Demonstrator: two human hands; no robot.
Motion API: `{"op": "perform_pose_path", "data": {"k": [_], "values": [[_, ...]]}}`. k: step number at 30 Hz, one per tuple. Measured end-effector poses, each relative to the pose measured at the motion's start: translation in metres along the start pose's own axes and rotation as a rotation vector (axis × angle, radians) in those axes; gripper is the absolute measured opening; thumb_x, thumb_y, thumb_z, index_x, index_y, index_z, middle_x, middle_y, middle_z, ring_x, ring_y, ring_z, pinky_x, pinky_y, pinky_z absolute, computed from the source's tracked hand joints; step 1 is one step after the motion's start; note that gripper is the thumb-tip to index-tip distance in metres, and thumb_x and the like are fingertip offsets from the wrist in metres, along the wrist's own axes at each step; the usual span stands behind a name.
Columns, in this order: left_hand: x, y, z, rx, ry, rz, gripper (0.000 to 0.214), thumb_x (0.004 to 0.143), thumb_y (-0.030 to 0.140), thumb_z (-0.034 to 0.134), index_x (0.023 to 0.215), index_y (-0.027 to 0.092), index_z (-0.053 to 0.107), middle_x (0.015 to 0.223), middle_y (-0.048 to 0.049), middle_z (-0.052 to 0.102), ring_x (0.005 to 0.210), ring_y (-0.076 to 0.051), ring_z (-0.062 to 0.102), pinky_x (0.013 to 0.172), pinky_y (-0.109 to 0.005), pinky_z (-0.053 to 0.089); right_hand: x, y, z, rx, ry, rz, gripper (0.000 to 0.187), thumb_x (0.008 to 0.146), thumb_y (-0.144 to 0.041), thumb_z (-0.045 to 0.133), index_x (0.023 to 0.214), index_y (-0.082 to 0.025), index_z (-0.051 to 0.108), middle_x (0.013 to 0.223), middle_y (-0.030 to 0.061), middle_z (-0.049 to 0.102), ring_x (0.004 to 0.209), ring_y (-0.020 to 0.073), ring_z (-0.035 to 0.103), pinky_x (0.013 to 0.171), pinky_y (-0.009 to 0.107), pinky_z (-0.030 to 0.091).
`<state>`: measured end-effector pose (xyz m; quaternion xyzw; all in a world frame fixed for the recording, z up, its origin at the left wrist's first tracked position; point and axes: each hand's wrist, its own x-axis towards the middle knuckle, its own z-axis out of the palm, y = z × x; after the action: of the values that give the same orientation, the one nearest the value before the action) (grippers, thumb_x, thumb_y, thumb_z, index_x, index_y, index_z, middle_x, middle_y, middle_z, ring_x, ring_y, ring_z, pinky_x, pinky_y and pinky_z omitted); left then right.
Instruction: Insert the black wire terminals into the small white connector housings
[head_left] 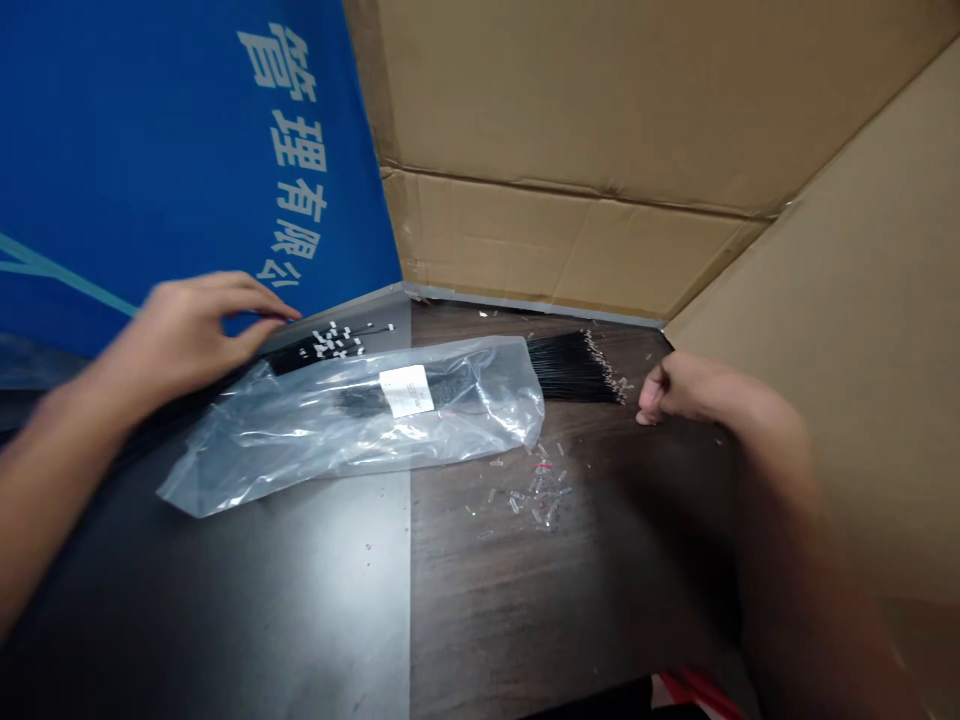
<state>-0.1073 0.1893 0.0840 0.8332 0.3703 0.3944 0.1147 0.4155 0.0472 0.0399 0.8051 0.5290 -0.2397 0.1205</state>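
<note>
My left hand hovers at the left with fingers stretched forward and the thumb a little apart, nothing visible in it. Just beyond its fingertips lies a bundle of black wires with white connectors. A clear plastic bag with a white label lies across the table, partly over black wires. Out of its right end fans a bundle of black wires with small metallic tips. To the right of those tips, my right hand has its fingers curled and pressed together; whatever they hold, if anything, is hidden.
Small clear tube pieces are scattered on the dark wood-grain table, with a reddish bit among them. A grey sheet covers its left part. Cardboard walls stand behind and at right, and a blue printed panel at left.
</note>
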Motion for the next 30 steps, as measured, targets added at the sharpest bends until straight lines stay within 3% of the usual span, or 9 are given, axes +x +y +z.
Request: {"op": "perform_pose_path", "data": {"k": [4,9,12,15,19,22,24,27,30], "values": [[-0.006,-0.043,0.025,0.03,-0.241,-0.057,0.018,0.089,0.033,0.088,0.091,0.016,0.085,0.083,0.0075,0.085,0.072,-0.008,0.072,0.068,-0.014,0.056,0.009,0.001,0.002,-0.037,-0.012,-0.041,0.019,0.105,-0.033,0.071,0.097,-0.015,0.073,0.095,0.0029,0.076,0.08,0.0143,0.072,0.075,0.03,0.063],[-0.009,-0.051,0.029,0.039,-0.281,-0.07,0.03,0.093,0.037,0.084,0.113,0.015,0.082,0.087,0.0094,0.086,0.069,-0.006,0.074,0.064,-0.011,0.058,0.006,-0.001,0.002,-0.091,0.079,-0.039,0.02,0.104,-0.033,0.072,0.092,-0.016,0.073,0.089,0.0016,0.074,0.075,0.0134,0.069,0.072,0.029,0.061],[-0.005,-0.044,0.022,0.074,-0.21,-0.074,0.036,0.088,0.038,0.088,0.112,0.012,0.082,0.087,0.0065,0.086,0.072,-0.007,0.074,0.058,-0.009,0.054,-0.002,-0.009,-0.001,-0.077,0.183,-0.068,0.02,0.105,-0.036,0.069,0.1,-0.017,0.073,0.097,0.0035,0.075,0.08,0.0147,0.07,0.077,0.032,0.062],[-0.007,-0.017,0.019,0.118,-0.107,-0.064,0.022,0.09,0.033,0.086,0.102,0.014,0.085,0.09,0.0039,0.086,0.08,-0.011,0.074,0.058,-0.011,0.052,-0.007,-0.024,-0.002,-0.024,0.297,-0.138,0.022,0.106,-0.038,0.069,0.11,-0.017,0.073,0.104,0.0051,0.075,0.087,0.0171,0.071,0.082,0.036,0.062],[-0.029,0.063,0.038,0.159,-0.068,0.046,0.009,0.094,0.022,0.079,0.102,0.019,0.085,0.098,0.0016,0.084,0.088,-0.014,0.076,0.076,-0.019,0.054,-0.004,-0.043,0.004,0.03,0.41,-0.203,0.026,0.106,-0.041,0.068,0.113,-0.017,0.073,0.105,0.0053,0.076,0.09,0.019,0.073,0.086,0.039,0.062],[-0.059,0.127,0.067,0.01,-0.171,0.191,0.01,0.098,0.013,0.068,0.1,0.015,0.078,0.098,-0.0055,0.079,0.089,-0.018,0.074,0.083,-0.028,0.056,-0.001,-0.046,0.009,0.043,0.449,-0.204,0.025,0.106,-0.04,0.067,0.106,-0.016,0.075,0.101,0.0051,0.076,0.092,0.0198,0.073,0.091,0.041,0.06],[-0.081,0.154,0.087,-0.119,-0.263,0.233,0.017,0.098,0.004,0.063,0.104,0.015,0.075,0.1,-0.0084,0.076,0.091,-0.019,0.072,0.084,-0.03,0.057,0.0,-0.043,0.009,0.047,0.448,-0.192,0.023,0.106,-0.038,0.067,0.103,-0.016,0.075,0.098,0.0048,0.077,0.09,0.0192,0.073,0.091,0.04,0.06],[-0.11,0.165,0.107,-0.273,-0.276,0.256,0.025,0.096,-0.003,0.06,0.107,0.015,0.072,0.095,-0.0086,0.075,0.087,-0.019,0.07,0.08,-0.031,0.057,-0.001,-0.039,0.006,0.05,0.418,-0.182,0.02,0.105,-0.034,0.069,0.101,-0.016,0.076,0.092,0.0029,0.077,0.084,0.0174,0.073,0.086,0.037,0.06],[-0.126,0.157,0.117,-0.337,-0.29,0.272,0.028,0.095,-0.004,0.058,0.11,0.015,0.071,0.095,-0.0098,0.074,0.086,-0.021,0.07,0.079,-0.033,0.058,-0.002,-0.039,0.003,0.042,0.397,-0.208,0.016,0.103,-0.031,0.072,0.097,-0.017,0.075,0.085,0.0002,0.074,0.077,0.016,0.07,0.082,0.035,0.06]]}}
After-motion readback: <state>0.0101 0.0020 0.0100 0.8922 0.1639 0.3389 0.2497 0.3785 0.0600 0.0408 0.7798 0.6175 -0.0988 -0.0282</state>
